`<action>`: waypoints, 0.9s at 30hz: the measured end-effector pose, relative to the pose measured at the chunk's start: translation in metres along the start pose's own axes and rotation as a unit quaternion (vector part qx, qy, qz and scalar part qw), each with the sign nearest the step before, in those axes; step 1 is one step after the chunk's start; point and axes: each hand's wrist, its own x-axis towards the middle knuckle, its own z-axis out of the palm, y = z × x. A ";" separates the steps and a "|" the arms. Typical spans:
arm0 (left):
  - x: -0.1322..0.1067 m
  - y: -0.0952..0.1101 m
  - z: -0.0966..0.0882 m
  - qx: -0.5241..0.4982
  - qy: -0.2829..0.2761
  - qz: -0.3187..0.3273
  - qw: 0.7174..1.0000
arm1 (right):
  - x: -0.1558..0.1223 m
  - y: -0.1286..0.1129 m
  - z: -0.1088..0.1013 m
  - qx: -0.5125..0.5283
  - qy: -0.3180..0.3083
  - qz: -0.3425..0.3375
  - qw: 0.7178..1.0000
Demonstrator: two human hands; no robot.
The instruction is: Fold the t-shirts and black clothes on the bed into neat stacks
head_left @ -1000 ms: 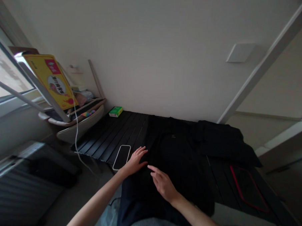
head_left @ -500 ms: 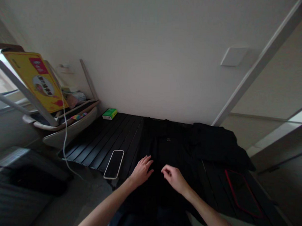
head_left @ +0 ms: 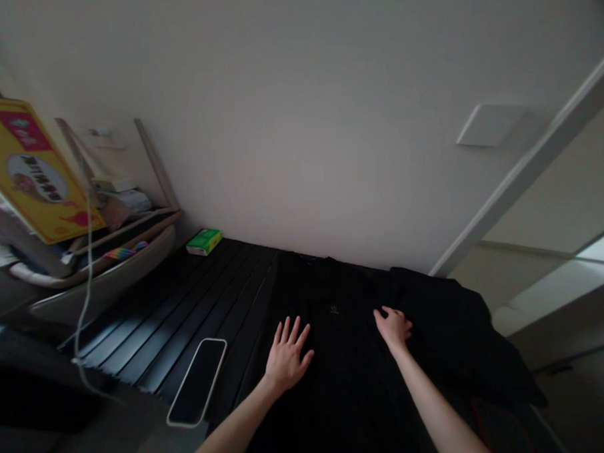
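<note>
A black shirt (head_left: pixel 336 361) with a small pale chest logo lies spread out in the head view, its collar towards the wall. My left hand (head_left: pixel 285 359) rests flat on the left part of the shirt, fingers apart. Farther right, my right hand (head_left: pixel 393 329) has its fingers curled down onto the dark cloth, where the shirt meets its right sleeve area (head_left: pixel 443 319). The cloth under those fingers is hard to make out, black on black.
The shirt lies on a black slatted table (head_left: pixel 177 334) against a wall (head_left: pixel 306 133). A white-edged phone (head_left: pixel 198 382) and a green box (head_left: pixel 204 241) are on its left side. A chair (head_left: pixel 104 271) carries a yellow package (head_left: pixel 36 175); a white cable (head_left: pixel 87 270) hangs down. A red-edged item (head_left: pixel 503 429) lies right.
My right hand has moved right and farther from me across the shirt. My left hand now lies flat with fingers spread wider. The view has shifted and moved closer to the table.
</note>
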 end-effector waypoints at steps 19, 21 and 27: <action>-0.002 -0.006 0.004 -0.008 0.102 -0.054 0.993 | -0.078 -0.171 0.113 0.159 -0.239 -0.408 0.867; -0.002 -0.006 0.006 0.005 0.093 -0.042 0.995 | -0.080 -0.149 0.109 0.167 -0.239 -0.395 0.871; -0.002 -0.005 0.008 0.031 0.086 -0.031 0.995 | -0.114 -0.041 0.050 0.168 -0.209 -0.324 0.907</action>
